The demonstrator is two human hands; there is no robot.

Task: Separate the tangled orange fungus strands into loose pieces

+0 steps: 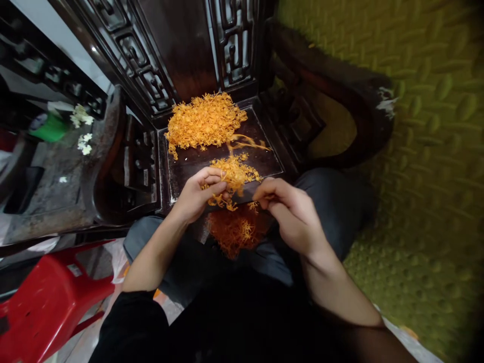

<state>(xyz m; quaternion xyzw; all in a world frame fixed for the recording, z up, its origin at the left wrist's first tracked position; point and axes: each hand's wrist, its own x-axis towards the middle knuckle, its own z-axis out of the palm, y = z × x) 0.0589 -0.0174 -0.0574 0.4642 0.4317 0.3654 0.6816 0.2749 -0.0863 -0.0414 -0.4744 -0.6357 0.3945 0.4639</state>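
My left hand (206, 192) is closed, thumb and fingers pinching some of the small, spiky orange branching pieces. Its fingertips are at the left side of a small heap (238, 170) of the same pieces on the dark wooden seat. To the right, my right hand (285, 206) has its fingers curled together in a pinch; what they hold is hidden. A small orange piece (252, 205) shows just left of those fingertips. Below both hands, a reddish, see-through mass (236, 234) lies at my lap, with lighter orange bits in it.
A large pile (206, 121) of orange pieces covers the back of the seat (189, 164). Orange strips (249, 143) lie beside it. Carved armrests (363, 121) flank the seat. A side table (56, 176) with a green container (49, 127) and a red plastic stool (49, 302) are at left.
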